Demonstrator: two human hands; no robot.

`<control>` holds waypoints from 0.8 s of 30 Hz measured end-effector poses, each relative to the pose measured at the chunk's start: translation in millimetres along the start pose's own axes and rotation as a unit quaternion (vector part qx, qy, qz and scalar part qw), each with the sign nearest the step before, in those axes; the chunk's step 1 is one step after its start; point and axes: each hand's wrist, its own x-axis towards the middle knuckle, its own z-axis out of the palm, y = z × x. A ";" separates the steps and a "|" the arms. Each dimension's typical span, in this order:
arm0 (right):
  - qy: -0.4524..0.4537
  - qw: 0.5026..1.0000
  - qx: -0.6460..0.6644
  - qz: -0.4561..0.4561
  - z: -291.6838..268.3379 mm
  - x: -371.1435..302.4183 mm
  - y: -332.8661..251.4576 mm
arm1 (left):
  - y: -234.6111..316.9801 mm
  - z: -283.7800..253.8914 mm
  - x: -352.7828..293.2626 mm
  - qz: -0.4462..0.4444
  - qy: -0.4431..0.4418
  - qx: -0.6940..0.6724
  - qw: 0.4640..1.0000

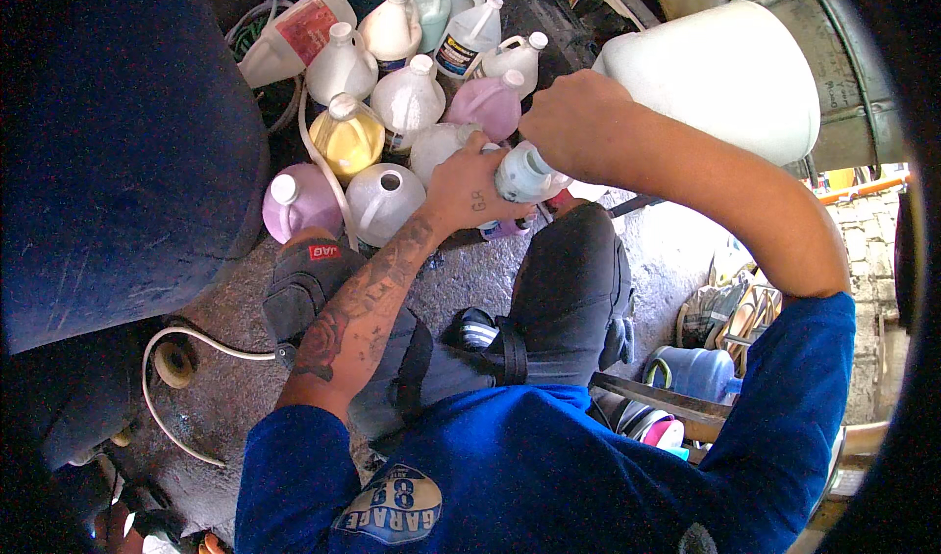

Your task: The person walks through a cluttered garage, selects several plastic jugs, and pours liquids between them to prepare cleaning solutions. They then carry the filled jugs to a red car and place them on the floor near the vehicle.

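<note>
Floor [676, 250] at right, bottle [520, 181] edging clustered jugs [408, 101]

Single head-worn fisheye view, looking steeply down past wearer's shirt [559, 466]; left hand [470, 183] and right hand [576, 121] near, at upper middle; bottles [407, 105] just beyond, leftward.

Jugs [409, 98] are standing grouped on the floor [461, 284] before the person. A container [522, 176] is occupying the gap between the left hand [477, 183] and the right hand [576, 127], at the group's near right edge. A bucket [720, 74] is resting right of the jugs, beyond the right forearm [711, 165]. A hose [343, 206] is running between the two nearest jugs at left
</note>
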 end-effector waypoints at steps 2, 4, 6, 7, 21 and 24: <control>-0.010 1.000 0.014 0.016 -6.8 -1.2 -3.7 | -1.3 -0.1 0.6 0.006 0.005 0.001 1.000; 0.006 1.000 0.011 0.013 -5.4 -1.4 -4.9 | -2.0 -0.4 0.2 0.008 0.007 0.004 1.000; 0.007 1.000 0.007 0.008 -4.3 -1.5 -7.5 | -3.8 1.6 0.7 0.020 0.017 0.002 1.000; -0.001 1.000 0.005 0.005 -3.8 -1.5 -10.5 | -6.3 5.3 0.6 0.029 0.025 0.000 0.999; 0.003 1.000 0.011 -0.013 2.0 3.0 -17.0 | -11.0 -1.0 -2.9 0.016 -0.005 0.002 1.000; 0.011 1.000 0.008 -0.018 0.6 4.4 -15.6 | -11.4 -5.3 -2.5 0.019 0.000 0.000 1.000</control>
